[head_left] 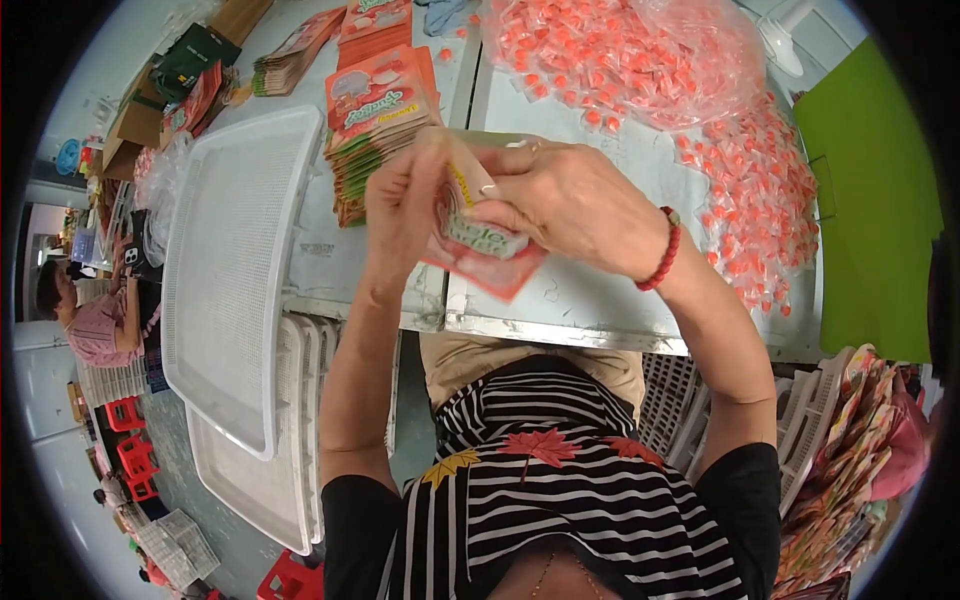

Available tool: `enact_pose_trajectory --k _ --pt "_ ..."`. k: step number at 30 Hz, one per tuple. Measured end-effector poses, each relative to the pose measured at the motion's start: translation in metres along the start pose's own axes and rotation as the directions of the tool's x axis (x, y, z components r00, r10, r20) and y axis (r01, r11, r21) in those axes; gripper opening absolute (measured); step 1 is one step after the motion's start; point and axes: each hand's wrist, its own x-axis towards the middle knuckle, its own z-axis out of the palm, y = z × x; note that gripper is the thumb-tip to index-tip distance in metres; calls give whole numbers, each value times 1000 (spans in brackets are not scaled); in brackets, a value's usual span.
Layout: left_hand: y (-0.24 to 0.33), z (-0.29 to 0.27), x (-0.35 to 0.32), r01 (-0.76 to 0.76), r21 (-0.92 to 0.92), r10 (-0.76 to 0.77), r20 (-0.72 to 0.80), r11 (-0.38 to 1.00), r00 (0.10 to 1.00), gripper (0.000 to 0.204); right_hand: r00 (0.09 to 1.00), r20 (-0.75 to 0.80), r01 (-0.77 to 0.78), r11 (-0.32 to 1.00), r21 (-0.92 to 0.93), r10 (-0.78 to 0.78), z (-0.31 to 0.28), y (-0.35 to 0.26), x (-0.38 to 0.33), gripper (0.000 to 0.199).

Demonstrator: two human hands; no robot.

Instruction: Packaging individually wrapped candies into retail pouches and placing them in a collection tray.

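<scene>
Striped top (580,495); left hand (400,200), right hand (575,205) hold green-lettered pouch (490,255)

White perforated tray (225,270) at the left edge of the bench (600,295); green panel (865,190) along its right edge; multicoloured patterned material (845,480) beyond the near right corner; red stools (137,458) on the floor (178,450), well apart from the left edge.

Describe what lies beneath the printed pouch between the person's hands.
Pale tabletop shows around the pouch; the pouch, left hand and right hand cover whatever lies directly beneath.
</scene>
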Motion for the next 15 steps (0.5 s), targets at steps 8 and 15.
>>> enact_pose_trajectory --k 8,15 --pt "-2 1 -11 -66 -13 63 -150 998 987 32 862 488 -142 989 -31 139 -13 -12 15 30" --pt "-4 -44 -16 -147 -15 133 -340 989 931 29 936 -331 -105 992 65 121 40 6 -42 28"
